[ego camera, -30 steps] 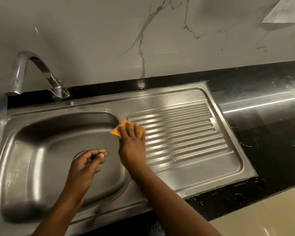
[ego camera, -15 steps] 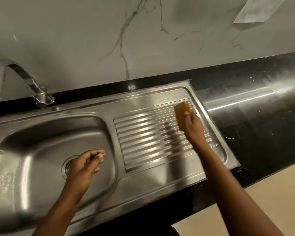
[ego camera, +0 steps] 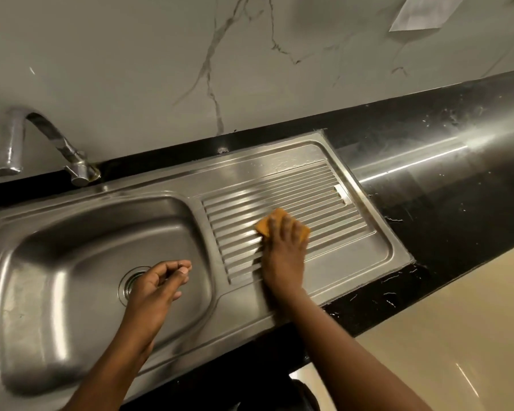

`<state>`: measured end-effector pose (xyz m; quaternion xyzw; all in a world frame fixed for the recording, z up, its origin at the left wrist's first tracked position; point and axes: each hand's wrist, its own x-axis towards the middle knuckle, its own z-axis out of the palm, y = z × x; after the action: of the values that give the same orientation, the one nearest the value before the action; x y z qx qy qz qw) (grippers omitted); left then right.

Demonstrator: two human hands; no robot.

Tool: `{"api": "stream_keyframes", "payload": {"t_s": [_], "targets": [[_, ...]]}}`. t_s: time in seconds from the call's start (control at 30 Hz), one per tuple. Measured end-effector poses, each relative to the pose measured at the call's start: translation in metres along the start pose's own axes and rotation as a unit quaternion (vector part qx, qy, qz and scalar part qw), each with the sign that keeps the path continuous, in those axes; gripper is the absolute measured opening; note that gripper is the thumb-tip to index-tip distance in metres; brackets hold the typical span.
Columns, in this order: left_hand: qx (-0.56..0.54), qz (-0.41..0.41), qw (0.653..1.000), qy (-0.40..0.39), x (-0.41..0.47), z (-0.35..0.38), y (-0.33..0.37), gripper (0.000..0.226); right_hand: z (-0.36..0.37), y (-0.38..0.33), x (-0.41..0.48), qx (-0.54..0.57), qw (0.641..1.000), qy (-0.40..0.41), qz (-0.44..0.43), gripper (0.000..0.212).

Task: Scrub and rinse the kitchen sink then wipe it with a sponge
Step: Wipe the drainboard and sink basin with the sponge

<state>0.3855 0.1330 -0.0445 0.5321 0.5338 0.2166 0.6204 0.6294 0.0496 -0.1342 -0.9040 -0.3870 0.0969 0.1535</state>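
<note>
Over the basin (ego camera: 72,247), nearest, the left grip (ego camera: 158,287) hangs loosely curled, seemingly empty. Beyond it the right grip (ego camera: 282,253) presses flat-fingered on the orange sponge (ego camera: 269,223), mid-drainboard (ego camera: 353,256). Long, even strokes along the ridges would best reach the far corners.

Black countertop (ego camera: 457,232) with inset steel sink (ego camera: 166,185), orange sponge (ego camera: 264,227) on its drainboard (ego camera: 353,256).
</note>
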Motion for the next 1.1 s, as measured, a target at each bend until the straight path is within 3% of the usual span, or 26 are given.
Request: {"api": "stream_keyframes", "payload": {"t_s": [0.2, 0.33, 0.47, 0.53, 0.67, 0.77, 0.87, 0.9, 1.0, 1.1], "targets": [[0.016, 0.011, 1.000, -0.007, -0.007, -0.021, -0.007, 0.016, 0.022, -0.103, -0.075, 0.056, 0.989, -0.097, -0.095, 0.055], [0.030, 0.024, 0.999, -0.006, -0.010, -0.024, -0.007, 0.017, -0.007, -0.119, -0.087, 0.259, 0.956, -0.126, -0.047, 0.034], [0.027, 0.027, 0.999, -0.005, -0.018, -0.013, -0.007, 0.017, -0.056, -0.080, -0.065, 0.456, 0.872, -0.166, 0.063, 0.041], [0.018, 0.028, 0.999, -0.006, -0.023, 0.002, -0.007, 0.017, -0.087, -0.048, -0.049, 0.525, 0.826, -0.162, 0.124, 0.029], [0.001, 0.024, 1.000, -0.012, -0.032, 0.044, -0.007, 0.017, -0.140, 0.026, -0.006, 0.567, 0.799, -0.122, 0.160, 0.012], [-0.008, 0.029, 0.999, -0.018, -0.037, 0.079, -0.004, 0.016, -0.162, 0.086, 0.032, 0.496, 0.852, -0.077, 0.151, 0.019], [-0.013, 0.035, 0.999, -0.024, -0.040, 0.110, -0.001, 0.016, -0.177, 0.137, 0.066, 0.272, 0.962, -0.015, 0.030, 0.025], [-0.013, 0.038, 0.999, -0.026, -0.041, 0.121, 0.000, 0.016, -0.182, 0.152, 0.077, 0.182, 0.983, 0.003, -0.022, 0.025], [0.000, 0.047, 0.998, -0.036, -0.046, 0.149, 0.004, 0.017, -0.190, 0.188, 0.103, -0.003, 0.991, -0.017, -0.134, 0.020], [0.018, 0.052, 0.997, -0.048, -0.052, 0.172, 0.011, 0.017, -0.197, 0.223, 0.111, -0.075, 0.981, -0.109, -0.141, 0.023]]}}
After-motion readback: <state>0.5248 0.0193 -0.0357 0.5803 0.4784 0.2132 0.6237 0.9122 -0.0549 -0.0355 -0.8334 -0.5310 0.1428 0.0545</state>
